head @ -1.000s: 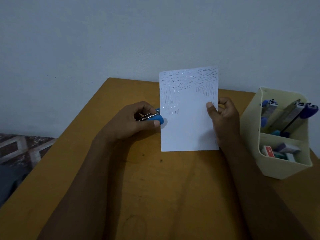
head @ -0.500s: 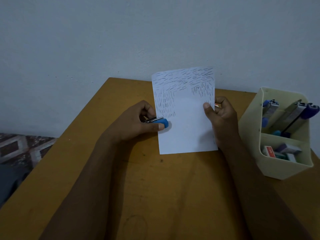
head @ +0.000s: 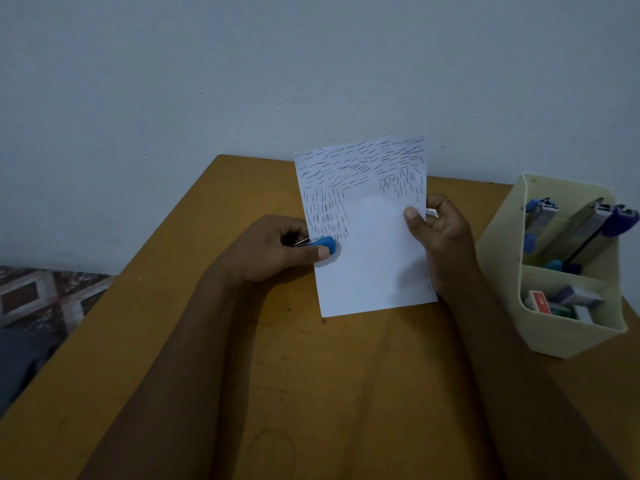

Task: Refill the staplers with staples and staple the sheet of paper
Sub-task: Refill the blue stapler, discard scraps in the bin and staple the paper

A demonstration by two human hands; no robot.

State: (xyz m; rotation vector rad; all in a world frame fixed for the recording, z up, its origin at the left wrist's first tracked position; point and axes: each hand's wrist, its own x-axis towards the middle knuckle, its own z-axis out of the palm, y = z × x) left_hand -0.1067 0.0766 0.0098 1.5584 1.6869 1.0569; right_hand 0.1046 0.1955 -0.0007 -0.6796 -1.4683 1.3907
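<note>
A white sheet of paper (head: pixel 370 258) stands upright over the wooden table (head: pixel 277 375), its upper part and left side covered with many staples. My right hand (head: pixel 440 244) pinches its right edge, thumb in front. My left hand (head: pixel 277 251) grips a small blue stapler (head: pixel 323 243) whose jaws sit over the sheet's left edge, about halfway down. The stapler's back end is hidden inside my fist.
A cream organiser box (head: pixel 568 327) stands at the right of the table; its back compartment holds several staplers (head: pixel 581 223), its front compartment small staple boxes (head: pixel 554 303). A plain wall rises behind the table. Patterned floor (head: pixel 41 299) shows at the left.
The sheet has shifted left and tilted slightly, and the stapler's jaws have slid further onto its left edge. My right hand followed with the paper.
</note>
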